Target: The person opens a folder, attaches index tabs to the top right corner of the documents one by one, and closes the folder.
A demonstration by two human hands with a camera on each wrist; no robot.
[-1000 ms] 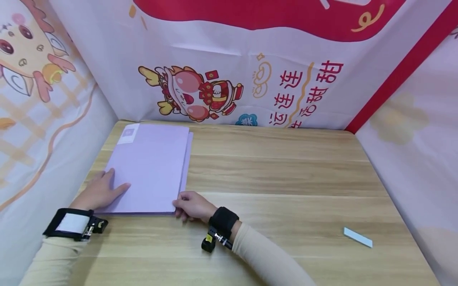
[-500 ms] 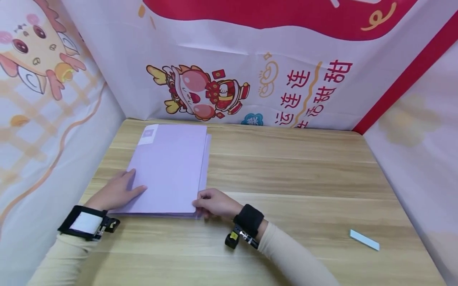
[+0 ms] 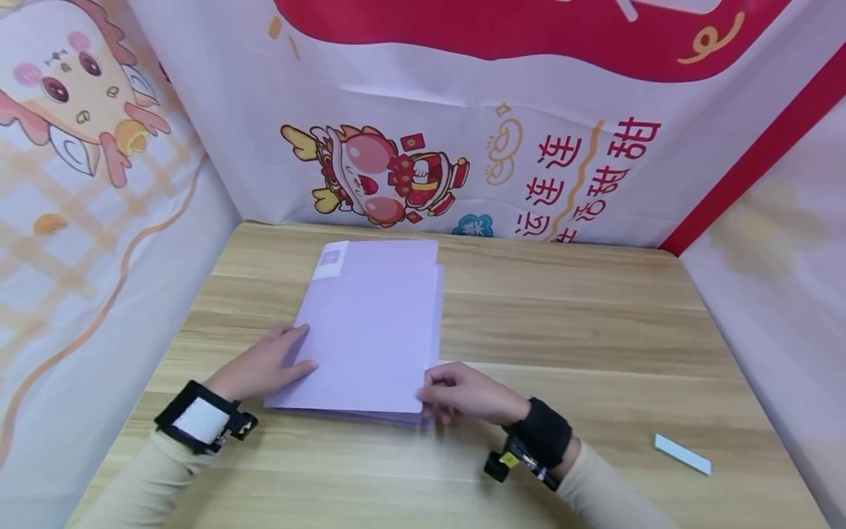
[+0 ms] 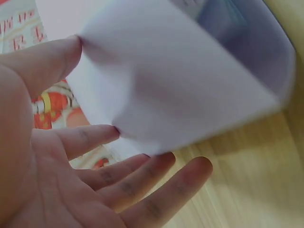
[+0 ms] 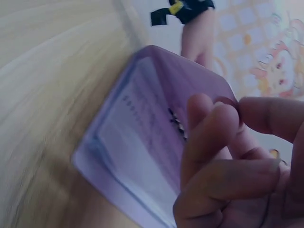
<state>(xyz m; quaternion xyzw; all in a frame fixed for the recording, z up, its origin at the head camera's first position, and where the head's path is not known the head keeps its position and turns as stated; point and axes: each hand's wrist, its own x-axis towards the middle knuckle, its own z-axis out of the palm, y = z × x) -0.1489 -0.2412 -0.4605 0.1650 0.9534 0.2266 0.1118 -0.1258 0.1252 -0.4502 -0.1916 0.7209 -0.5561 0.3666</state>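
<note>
A lilac file folder lies on the wooden table, white label at its far left corner. Along its left edge is my left hand, thumb over the cover and fingers fairly straight; the left wrist view shows these fingertips against the folder's edge. My right hand pinches the near right corner of the front cover between thumb and curled fingers. Its cover is slightly raised from the back one, and in the right wrist view clear pocket sheets show inside.
On the right of the wooden tabletop lies a small pale blue bar. Printed cloth walls enclose the table at the back and both sides.
Both hands and the folder have slid rightward over the table, away from its left edge. The right hand has kept its pinch on the corner. The head view has shifted slightly.
</note>
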